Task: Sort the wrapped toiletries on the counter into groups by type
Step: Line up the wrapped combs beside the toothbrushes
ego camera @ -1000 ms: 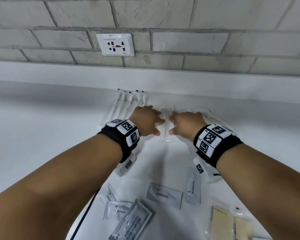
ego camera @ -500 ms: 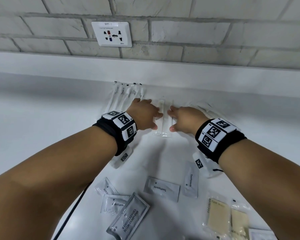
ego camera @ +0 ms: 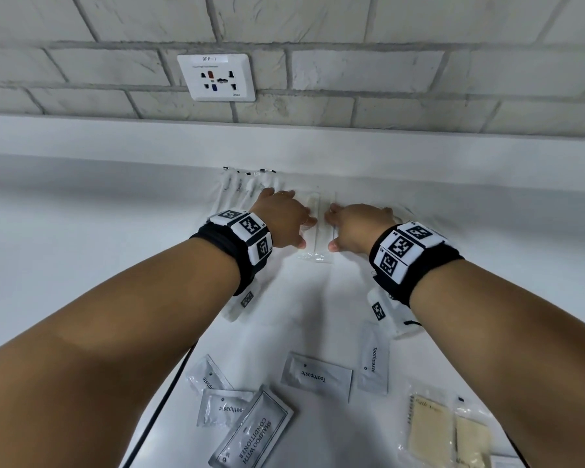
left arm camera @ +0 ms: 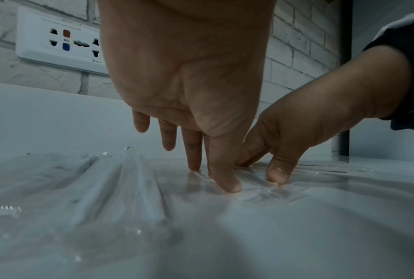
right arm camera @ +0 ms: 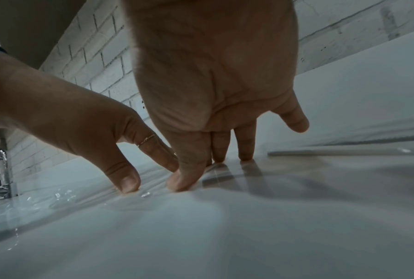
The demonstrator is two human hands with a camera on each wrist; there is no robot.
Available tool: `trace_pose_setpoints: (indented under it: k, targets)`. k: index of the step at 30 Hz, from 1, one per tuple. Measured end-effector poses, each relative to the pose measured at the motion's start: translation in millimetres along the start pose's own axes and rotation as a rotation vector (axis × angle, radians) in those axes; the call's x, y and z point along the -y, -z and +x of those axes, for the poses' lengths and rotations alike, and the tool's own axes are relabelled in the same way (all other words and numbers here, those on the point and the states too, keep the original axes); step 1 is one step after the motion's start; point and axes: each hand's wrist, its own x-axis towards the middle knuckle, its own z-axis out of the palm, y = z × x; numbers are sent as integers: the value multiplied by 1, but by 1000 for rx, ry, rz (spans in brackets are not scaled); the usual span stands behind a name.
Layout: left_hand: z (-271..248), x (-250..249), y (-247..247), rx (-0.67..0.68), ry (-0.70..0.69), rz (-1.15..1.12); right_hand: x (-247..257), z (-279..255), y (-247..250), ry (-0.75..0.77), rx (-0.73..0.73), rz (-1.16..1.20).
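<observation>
- Head view: both hands reach to the back edge of the counter [ego camera: 81, 265], under the wall socket [ego camera: 217, 77]. The left hand [ego camera: 282, 217] and right hand [ego camera: 358, 226] lie palm down, close together but not touching, fingers fairly straight, flanking a clear-wrapped pale stick-like item [ego camera: 313, 228]; what it is I cannot tell. A row of wrapped toothbrushes [ego camera: 242, 187] lies just left of the left hand, against the back edge. Toothpaste sachets [ego camera: 316, 376], a shampoo sachet [ego camera: 254, 430] and yellowish wrapped pads [ego camera: 431, 434] lie scattered towards the front edge, unsorted. Risk: the left wrist sits over the toothbrush row, so pulling back carelessly could drag that group out of line.
- Left wrist view: the left hand's fingertips [left arm camera: 227, 186] press flat on clear film; nothing is gripped. The right hand's thumb [left arm camera: 276, 174] presses the same film nearby. Crinkled wrappers [left arm camera: 120, 169] overlap to the left. Risk: the film looks slippery, so pushing may slide the wrapper over a neighbour rather than move it cleanly, mixing groups.
- Right wrist view: the right hand's fingertips [right arm camera: 184, 181] press down, straight, holding nothing; the left thumb [right arm camera: 128, 184] presses just beside. Risk: with both hands pressing one wrapper, opposing pushes could buckle it.
</observation>
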Motion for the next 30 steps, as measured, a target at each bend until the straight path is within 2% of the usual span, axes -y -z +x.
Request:
trace_pose_setpoints:
  k: [4, 6, 8, 10, 11, 13, 16, 27, 30]
  targets:
    - [-1, 0, -1, -20, -8, 21, -2, -7, -1, 17, -23, 40]
    - [-2, 0, 0, -69, -11, 17, -16, -14, 3, 6, -129, 225]
    - [-2, 0, 1, -109, -25, 19, -41, -21, 12, -70, -311, 452]
    - [0, -3, 0, -109, -51, 4, -68, -28, 21, -158, -380, 400]
    - [1, -5, -1, -99, -58, -16, -80, -30, 23, -213, -343, 315]
    - [4, -10, -4, -69, -51, -80, -89, -36, 21, -327, -177, 157]
    - [7, -12, -5, -60, -28, -169, -85, -40, 6, -384, -70, 113]
    - [13, -11, -10, -98, -7, -204, -55, -35, -7, -334, -160, 138]
    - [14, -11, -11, -104, -14, -190, -61, -34, -4, -350, -80, 224]
